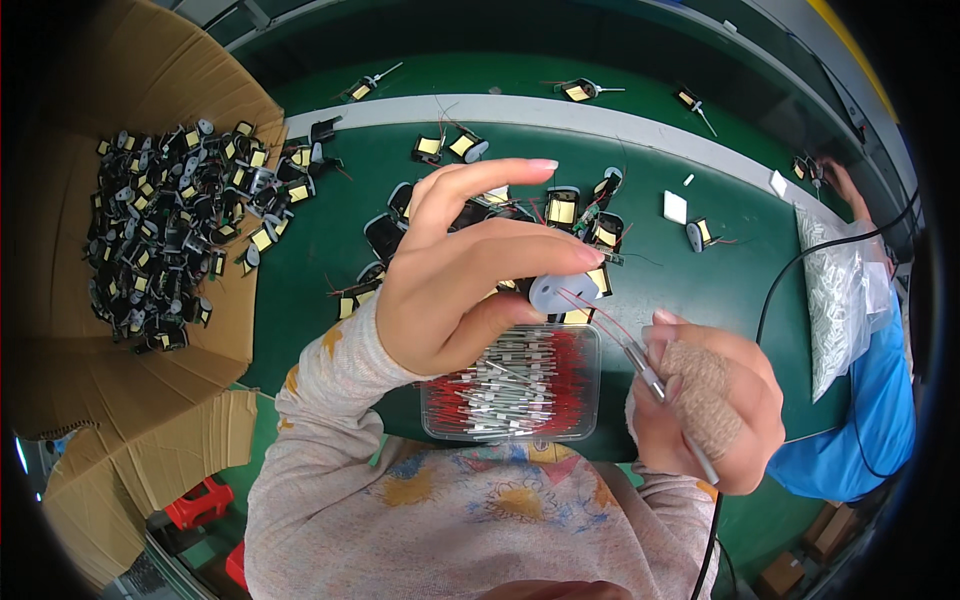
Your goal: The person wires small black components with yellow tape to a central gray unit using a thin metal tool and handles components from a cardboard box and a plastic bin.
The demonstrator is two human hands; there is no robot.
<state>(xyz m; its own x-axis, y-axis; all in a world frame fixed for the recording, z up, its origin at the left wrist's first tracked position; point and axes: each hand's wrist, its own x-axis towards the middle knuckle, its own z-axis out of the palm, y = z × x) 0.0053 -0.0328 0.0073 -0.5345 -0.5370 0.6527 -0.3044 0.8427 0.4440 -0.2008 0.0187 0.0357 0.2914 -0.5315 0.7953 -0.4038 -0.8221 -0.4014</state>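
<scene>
My left hand [450, 270] pinches a grey oval plastic piece [562, 294] between thumb and fingers, its other fingers raised. Thin red wires run from the piece toward my right hand [715, 400]. That hand is closed around a slim metal pen-shaped tool [648, 378]; its tip is beside the wires, but I cannot tell if they touch. Tan tape wraps its fingers. Under my hands a clear tray [428, 425] holds many thin white parts with red leads. Black assemblies with yellow pads [562, 207] lie behind my left hand, partly hidden by it.
A cardboard box [225, 345] at left holds a heap of similar assemblies. At right lie a white block [675, 207] and a bag of white tubes [830, 300]. A black cable [790, 270] curves there. Across the table, a co-worker's hand [848, 190] reaches in; a blue sleeve [850, 450] shows.
</scene>
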